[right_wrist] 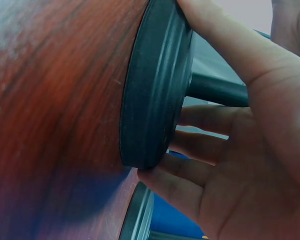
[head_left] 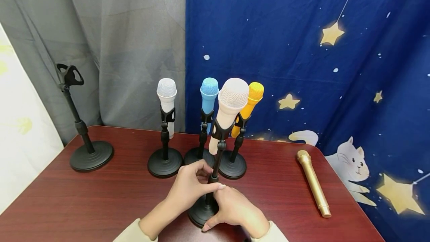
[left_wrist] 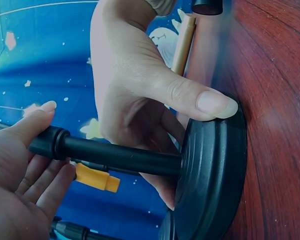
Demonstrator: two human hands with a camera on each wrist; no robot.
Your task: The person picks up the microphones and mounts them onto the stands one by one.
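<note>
A microphone stand (head_left: 203, 212) holds a pale pinkish-white microphone (head_left: 233, 96) tilted in its clip, close in front of me. My left hand (head_left: 188, 186) grips its pole by the black collar (left_wrist: 52, 142), thumb on one side and fingers on the other. Lower down, my right hand (head_left: 236, 206) holds the round black base (right_wrist: 155, 90), its thumb on the near rim and its fingers round the far side. In the left wrist view the base stands right at the wooden tabletop (left_wrist: 275, 125). Part of the pole is hidden behind my hands.
Behind stand three stands with a white microphone (head_left: 167, 89), a blue microphone (head_left: 209, 92) and a yellow microphone (head_left: 252, 100). A stand with a bare clip (head_left: 90, 156) is at the far left. A gold microphone (head_left: 314, 184) lies on the table's right side. Curtains (head_left: 144, 47) hang behind.
</note>
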